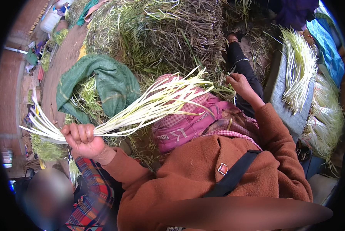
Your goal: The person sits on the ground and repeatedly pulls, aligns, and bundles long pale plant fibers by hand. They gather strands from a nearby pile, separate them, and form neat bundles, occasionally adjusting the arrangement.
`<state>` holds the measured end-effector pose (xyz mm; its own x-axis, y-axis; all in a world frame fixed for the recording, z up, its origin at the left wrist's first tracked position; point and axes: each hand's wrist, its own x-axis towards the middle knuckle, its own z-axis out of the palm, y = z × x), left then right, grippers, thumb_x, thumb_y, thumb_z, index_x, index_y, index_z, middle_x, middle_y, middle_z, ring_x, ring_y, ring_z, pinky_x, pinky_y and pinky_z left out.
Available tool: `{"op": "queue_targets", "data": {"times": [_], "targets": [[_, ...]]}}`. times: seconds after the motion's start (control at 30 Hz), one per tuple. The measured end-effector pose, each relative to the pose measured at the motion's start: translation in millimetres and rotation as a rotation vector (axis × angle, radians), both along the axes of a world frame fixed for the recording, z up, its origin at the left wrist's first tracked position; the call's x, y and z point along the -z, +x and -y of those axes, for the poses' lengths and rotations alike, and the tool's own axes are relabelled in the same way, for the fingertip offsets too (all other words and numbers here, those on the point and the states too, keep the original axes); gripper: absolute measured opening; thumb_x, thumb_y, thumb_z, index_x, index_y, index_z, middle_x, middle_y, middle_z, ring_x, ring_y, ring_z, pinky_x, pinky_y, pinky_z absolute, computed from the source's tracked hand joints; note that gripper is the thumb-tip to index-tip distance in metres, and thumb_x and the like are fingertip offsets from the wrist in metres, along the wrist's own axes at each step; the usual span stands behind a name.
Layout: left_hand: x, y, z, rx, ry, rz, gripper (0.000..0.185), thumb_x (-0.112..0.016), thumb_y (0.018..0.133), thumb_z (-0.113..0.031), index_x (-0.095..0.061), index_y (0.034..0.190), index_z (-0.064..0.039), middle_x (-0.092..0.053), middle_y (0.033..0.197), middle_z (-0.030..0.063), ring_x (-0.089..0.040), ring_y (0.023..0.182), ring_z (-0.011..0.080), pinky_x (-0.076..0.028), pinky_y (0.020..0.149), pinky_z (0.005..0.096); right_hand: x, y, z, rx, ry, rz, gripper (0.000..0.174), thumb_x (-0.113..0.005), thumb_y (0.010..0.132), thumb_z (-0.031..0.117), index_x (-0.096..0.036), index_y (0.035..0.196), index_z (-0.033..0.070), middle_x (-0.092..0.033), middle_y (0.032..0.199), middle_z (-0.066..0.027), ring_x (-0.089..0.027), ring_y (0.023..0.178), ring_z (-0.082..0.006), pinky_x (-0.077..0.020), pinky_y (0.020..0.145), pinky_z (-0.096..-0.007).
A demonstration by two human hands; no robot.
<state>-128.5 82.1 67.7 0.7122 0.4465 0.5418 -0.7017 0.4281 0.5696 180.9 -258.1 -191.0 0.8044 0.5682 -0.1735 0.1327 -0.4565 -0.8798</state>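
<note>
My left hand (pixel 85 141) is closed around a bunch of long, pale yellow-white leaves that look like blanched garlic chives (pixel 158 106). The bunch lies across the picture, its white ends (pixel 42 130) out to the left of the fist and its yellower tips over my lap. On the right, my right hand (pixel 243 85) is held over my thigh with its fingers curled. Loose green-yellow leaves (pixel 226 89) lie close under its fingertips, and whether it grips any cannot be made out. A pink bag-like cloth (pixel 187 130) and checked fabric cover my lap.
A large heap of stalks and leaves (pixel 166 37) lies ahead. Green sacking (pixel 114 83) partly covers more leaves. To the right, pale leaves (pixel 299 69) rest on a grey block (pixel 291 115), beside tied bundles (pixel 324 121). A person in a plaid sleeve (pixel 94 190) is close on my left.
</note>
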Motion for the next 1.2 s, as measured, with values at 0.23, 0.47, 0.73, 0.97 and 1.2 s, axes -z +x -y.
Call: {"op": "queue_targets", "data": {"times": [0.23,0.47,0.73,0.97,1.2], "targets": [[3.2,2.1,-4.1,-0.024,-0.038,0.003,0.027,-0.033,0.102,-0.018,-0.054,0.098,-0.002,-0.031,0.056,-0.0036,-0.025,0.042,0.0059,-0.025,0.041,0.0237,-73.4,-29.9,-5.8,-0.036,0.488,-0.574,0.028,-0.059,0.094,0.032,-0.069,0.094,0.006,-0.045,0.059,0.0101,-0.029,0.047,-0.0006,-0.0213,0.043,-0.0199],[2.3,0.1,-4.3,-0.029,-0.046,0.007,0.028,-0.033,0.102,-0.019,-0.054,0.099,-0.001,-0.031,0.056,-0.0035,-0.025,0.042,0.0058,-0.024,0.04,0.0234,-90.8,-52.9,-41.1,-0.265,0.526,-0.435,0.045,-0.069,0.088,0.023,-0.055,0.125,0.001,-0.061,0.094,-0.0016,-0.054,0.082,-0.009,-0.0468,0.072,-0.0248],[-3.0,-5.3,-2.4,-0.041,-0.049,0.015,0.026,-0.035,0.102,-0.019,-0.053,0.096,-0.003,-0.031,0.056,-0.0036,-0.025,0.042,0.0055,-0.024,0.04,0.0232,-99.5,-60.7,-57.4,-0.335,0.38,-0.146,0.026,-0.067,0.088,0.024,-0.066,0.093,-0.001,-0.066,0.078,-0.0091,-0.06,0.071,-0.0105,-0.0489,0.064,-0.0295],[-5.0,-7.4,-4.0,-0.022,-0.049,0.022,0.024,-0.035,0.102,-0.02,-0.052,0.095,-0.004,-0.031,0.055,-0.0036,-0.026,0.042,0.0052,-0.024,0.041,0.0225,-102.7,-62.2,-64.8,-0.273,0.244,0.061,0.021,-0.06,0.086,0.019,-0.064,0.089,-0.001,-0.061,0.066,-0.0147,-0.06,0.055,-0.0168,-0.0478,0.055,-0.0325],[-5.0,-7.7,-6.0,-0.029,-0.049,0.019,0.024,-0.035,0.102,-0.019,-0.052,0.095,-0.004,-0.031,0.055,-0.0038,-0.026,0.041,0.005,-0.024,0.04,0.0225,-101.7,-66.6,-62.6,-0.194,0.404,-0.433,0.02,-0.06,0.087,0.018,-0.06,0.085,-0.002,-0.055,0.062,-0.0027,-0.053,0.057,-0.0083,-0.0424,0.05,-0.0291]]}}
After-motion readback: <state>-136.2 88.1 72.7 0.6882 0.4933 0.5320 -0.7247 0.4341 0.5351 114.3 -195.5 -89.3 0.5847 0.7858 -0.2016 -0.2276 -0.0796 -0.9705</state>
